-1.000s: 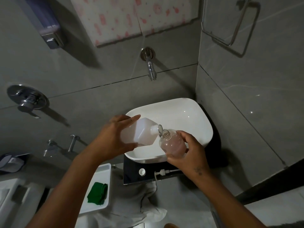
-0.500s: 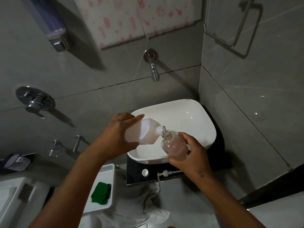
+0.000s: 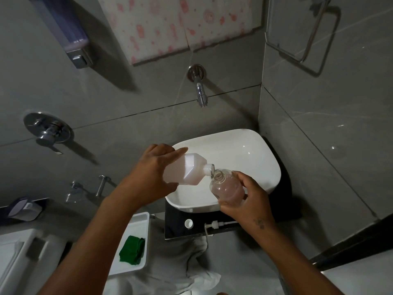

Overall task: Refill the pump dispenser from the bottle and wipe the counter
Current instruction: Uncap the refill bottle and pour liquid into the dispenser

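Note:
My left hand (image 3: pixel 151 173) grips a translucent white refill bottle (image 3: pixel 189 169), tipped on its side with its open neck at the mouth of a clear round dispenser bottle (image 3: pixel 228 188). My right hand (image 3: pixel 247 201) holds that dispenser bottle tilted over the white basin (image 3: pixel 251 150); pinkish liquid sits inside it. The pump head (image 3: pixel 213 226) with its tube lies on the black counter (image 3: pixel 176 231) in front of the basin, beside a small white cap (image 3: pixel 188 223). A folded green cloth (image 3: pixel 132 249) rests in a white tray (image 3: pixel 139 222) at lower left.
A chrome wall tap (image 3: pixel 198 86) hangs above the basin. On the left wall are a mounted soap dispenser (image 3: pixel 70 33) and a round mixer valve (image 3: pixel 47 130). A metal towel ring (image 3: pixel 306 37) hangs on the right wall. The grey wall stands close on the right.
Both hands hold the same pouring pose over the basin. The view has shifted slightly; the bottles keep their positions relative to each other.

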`<state>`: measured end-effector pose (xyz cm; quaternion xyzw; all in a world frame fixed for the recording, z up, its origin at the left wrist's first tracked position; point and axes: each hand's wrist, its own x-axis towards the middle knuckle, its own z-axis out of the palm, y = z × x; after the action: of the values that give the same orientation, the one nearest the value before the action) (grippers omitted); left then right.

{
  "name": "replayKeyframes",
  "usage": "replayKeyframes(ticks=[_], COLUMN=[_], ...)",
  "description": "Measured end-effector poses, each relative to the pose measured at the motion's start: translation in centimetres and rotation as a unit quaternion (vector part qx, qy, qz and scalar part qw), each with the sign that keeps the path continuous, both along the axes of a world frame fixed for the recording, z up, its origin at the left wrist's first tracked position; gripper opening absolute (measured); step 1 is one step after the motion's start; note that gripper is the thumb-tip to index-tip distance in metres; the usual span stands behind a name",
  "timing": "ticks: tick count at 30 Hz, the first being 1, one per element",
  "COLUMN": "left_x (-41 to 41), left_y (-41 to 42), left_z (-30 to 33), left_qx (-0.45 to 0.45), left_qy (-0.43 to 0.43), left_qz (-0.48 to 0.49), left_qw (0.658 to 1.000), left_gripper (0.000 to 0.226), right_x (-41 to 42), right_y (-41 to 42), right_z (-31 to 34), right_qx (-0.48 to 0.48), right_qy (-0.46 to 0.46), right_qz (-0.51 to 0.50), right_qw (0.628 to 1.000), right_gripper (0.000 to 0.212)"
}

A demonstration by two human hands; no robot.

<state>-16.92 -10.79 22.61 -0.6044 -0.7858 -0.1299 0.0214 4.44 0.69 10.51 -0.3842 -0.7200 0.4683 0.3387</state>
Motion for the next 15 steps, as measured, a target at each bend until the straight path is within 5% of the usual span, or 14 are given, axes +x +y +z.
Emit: replayKeyframes(ticks=[15], left_x=[0.59], left_y=[0.31], left_z=[0.57], left_qx=[-0.012], left_qy=[0.027], left_qz=[0.008], left_qw=[1.000], left_gripper=[0.090], right_x=[-0.17], right_y=[0.10], right_z=[0.10], right_qx=[0.009], right_qy=[-0.001], right_qz=[0.000], right_qw=[1.000], right_gripper=[0.077])
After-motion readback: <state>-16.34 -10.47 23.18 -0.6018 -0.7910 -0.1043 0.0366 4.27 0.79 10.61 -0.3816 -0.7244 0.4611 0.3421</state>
